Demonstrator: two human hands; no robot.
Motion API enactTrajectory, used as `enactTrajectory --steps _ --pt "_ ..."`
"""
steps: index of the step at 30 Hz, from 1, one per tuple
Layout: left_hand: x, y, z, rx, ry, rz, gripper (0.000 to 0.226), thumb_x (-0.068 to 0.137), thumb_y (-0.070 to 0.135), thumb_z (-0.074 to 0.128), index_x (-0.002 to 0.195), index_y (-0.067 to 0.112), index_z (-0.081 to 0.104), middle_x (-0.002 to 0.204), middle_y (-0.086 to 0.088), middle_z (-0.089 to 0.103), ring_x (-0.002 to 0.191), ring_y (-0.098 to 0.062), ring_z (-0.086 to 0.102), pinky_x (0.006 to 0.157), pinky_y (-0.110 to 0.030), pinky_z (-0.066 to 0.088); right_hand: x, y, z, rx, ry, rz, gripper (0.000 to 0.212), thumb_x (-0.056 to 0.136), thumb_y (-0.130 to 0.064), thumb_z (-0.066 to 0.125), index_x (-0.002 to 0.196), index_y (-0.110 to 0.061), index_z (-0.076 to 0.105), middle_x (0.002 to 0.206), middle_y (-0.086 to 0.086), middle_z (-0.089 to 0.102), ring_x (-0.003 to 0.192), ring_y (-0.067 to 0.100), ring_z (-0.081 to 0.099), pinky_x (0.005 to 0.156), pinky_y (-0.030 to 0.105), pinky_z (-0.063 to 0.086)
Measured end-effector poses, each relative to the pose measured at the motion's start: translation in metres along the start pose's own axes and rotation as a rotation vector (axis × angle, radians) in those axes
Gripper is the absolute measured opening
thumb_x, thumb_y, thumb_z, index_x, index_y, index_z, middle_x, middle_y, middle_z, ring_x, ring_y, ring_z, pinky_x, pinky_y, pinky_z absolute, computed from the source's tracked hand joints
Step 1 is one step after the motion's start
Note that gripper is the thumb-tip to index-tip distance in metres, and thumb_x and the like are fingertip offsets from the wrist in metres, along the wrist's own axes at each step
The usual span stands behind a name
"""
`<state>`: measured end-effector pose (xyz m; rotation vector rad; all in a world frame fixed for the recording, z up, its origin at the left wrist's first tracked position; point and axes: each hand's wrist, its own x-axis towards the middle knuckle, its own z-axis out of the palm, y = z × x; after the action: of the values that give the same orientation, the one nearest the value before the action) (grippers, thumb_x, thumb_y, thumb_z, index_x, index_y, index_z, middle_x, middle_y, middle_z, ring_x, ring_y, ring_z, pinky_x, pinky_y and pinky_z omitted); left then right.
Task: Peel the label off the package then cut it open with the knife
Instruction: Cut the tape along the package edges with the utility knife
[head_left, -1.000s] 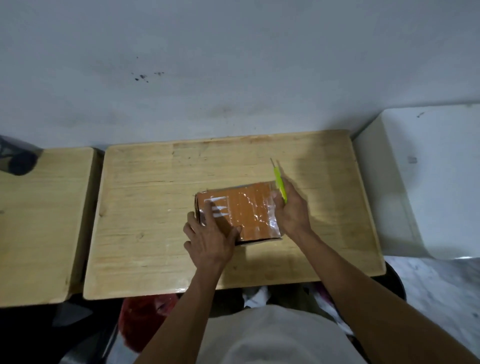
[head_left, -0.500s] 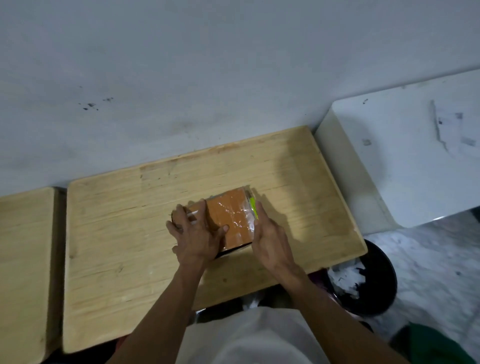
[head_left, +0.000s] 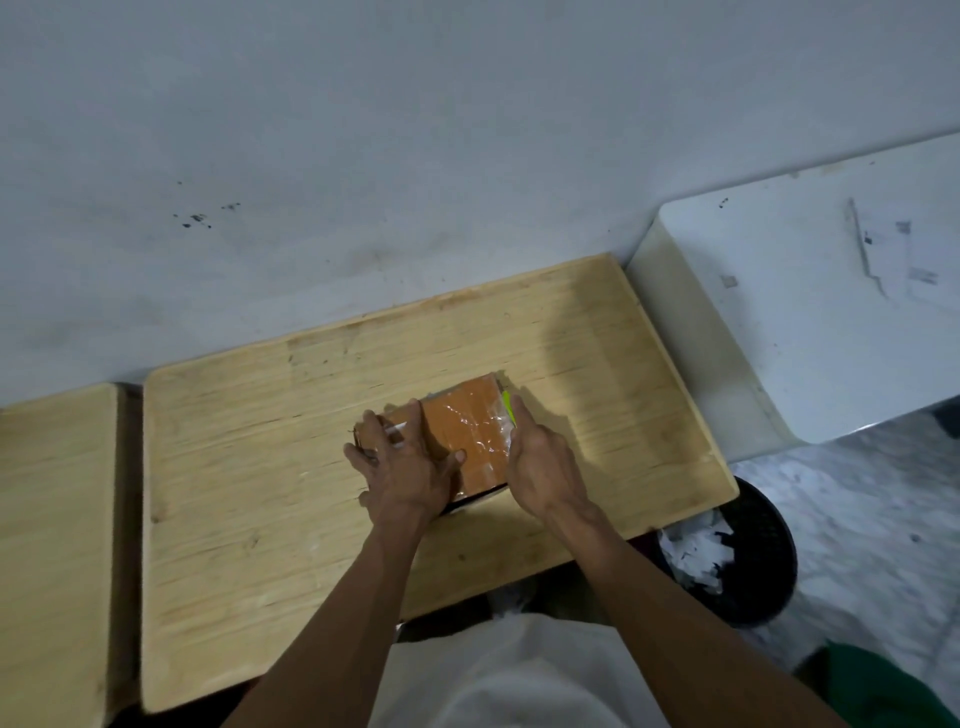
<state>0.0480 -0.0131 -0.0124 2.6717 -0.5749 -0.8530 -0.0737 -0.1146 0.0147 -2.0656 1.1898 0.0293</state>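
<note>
Cutting looks like the step in hand: my left hand (head_left: 402, 465) lies spread on the package (head_left: 462, 436) mid-table (head_left: 234, 467), while my right hand (head_left: 540, 462) wraps the green knife (head_left: 508, 408) against its right edge. Next I'd judge a steady draw along that taped edge. The blade is hidden, and I cannot tell whether any label remains.

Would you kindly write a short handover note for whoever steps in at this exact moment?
Left hand: pressed flat on the left part of the package, steadying it.
Right hand: closed on the green knife, held along the package's right edge.
Package: taped brown box, mid wooden table.
Done: no large label shows on top; whether it was peeled I cannot tell.
Left: no open cut is visible; slit the tape and open the box.
</note>
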Motion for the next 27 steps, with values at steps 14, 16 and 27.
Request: enactTrajectory --steps 14,16,27 --pt "0.003 -0.001 0.003 -0.021 0.006 0.001 0.085 0.083 0.056 0.068 0.149 0.048 0.016 0.161 0.004 -0.018 0.145 -0.046 -0.008 0.099 -0.071 0.039 -0.039 0.022 -0.004 -0.146 -0.095 0.025 0.075 0.088 -0.003 0.045 0.154 -0.025 0.018 0.078 0.007 0.059 0.065 0.022 0.055 0.061 0.034 0.046" --pt "0.003 -0.001 0.003 -0.018 0.009 0.004 0.084 0.083 0.056 0.068 0.148 0.048 0.016 0.161 0.003 -0.019 0.144 -0.047 -0.009 0.099 -0.070 0.038 -0.043 0.029 -0.002 -0.146 -0.082 0.021 0.072 0.090 -0.004 0.043 0.154 -0.025 0.019 0.075 0.006 0.058 0.062 0.021 0.054 0.059 0.033 0.044" --pt "0.003 0.000 0.002 -0.014 -0.017 0.003 0.090 0.081 0.060 0.068 0.150 0.049 0.011 0.161 0.003 -0.022 0.145 -0.046 -0.012 0.102 -0.070 0.035 -0.086 0.069 0.004 0.122 0.046 -0.057 0.054 0.099 -0.019 0.040 0.151 -0.030 0.032 0.053 -0.003 0.045 0.044 0.009 0.042 0.044 0.023 0.032"
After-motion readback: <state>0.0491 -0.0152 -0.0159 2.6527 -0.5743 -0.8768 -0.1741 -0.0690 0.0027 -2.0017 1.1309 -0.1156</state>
